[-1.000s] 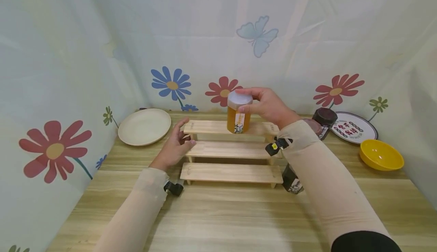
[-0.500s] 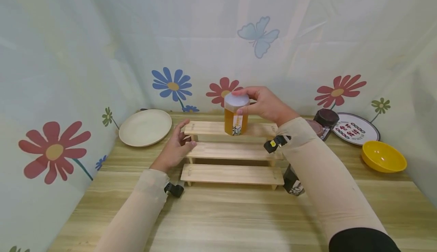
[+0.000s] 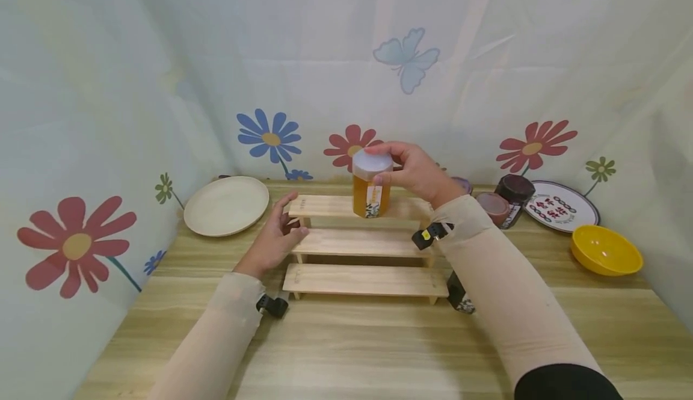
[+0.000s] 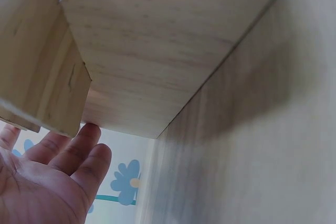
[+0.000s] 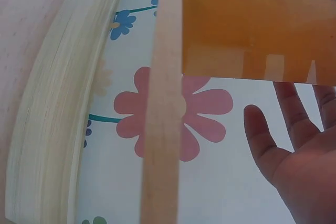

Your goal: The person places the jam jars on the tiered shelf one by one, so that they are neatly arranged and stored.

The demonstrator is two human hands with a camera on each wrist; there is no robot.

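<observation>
In the head view, a jar (image 3: 371, 189) of amber, honey-like contents with a white lid is upright at the top tier of a three-tier wooden display rack (image 3: 365, 280). My right hand (image 3: 414, 170) grips it near the lid. Seen from the right wrist, the amber jar (image 5: 252, 30) has its base against the plank edge (image 5: 163, 129). At the rack's left end, my left hand (image 3: 273, 239) holds the frame, its thumb in front by the middle tier. The left wrist view shows that hand's fingers (image 4: 79, 150) behind a wooden leg (image 4: 65, 87).
A cream plate (image 3: 226, 206) lies at the back left. Right of the rack are a dark-lidded jar (image 3: 514, 192), a reddish-lidded jar (image 3: 494, 206), a printed plate (image 3: 563, 206) and a yellow bowl (image 3: 606, 251). A dark jar (image 3: 460, 296) is partly hidden by my right forearm.
My right hand has moved the jar slightly left and down along the top tier. The left hand keeps its place on the rack. The view has shifted a little.
</observation>
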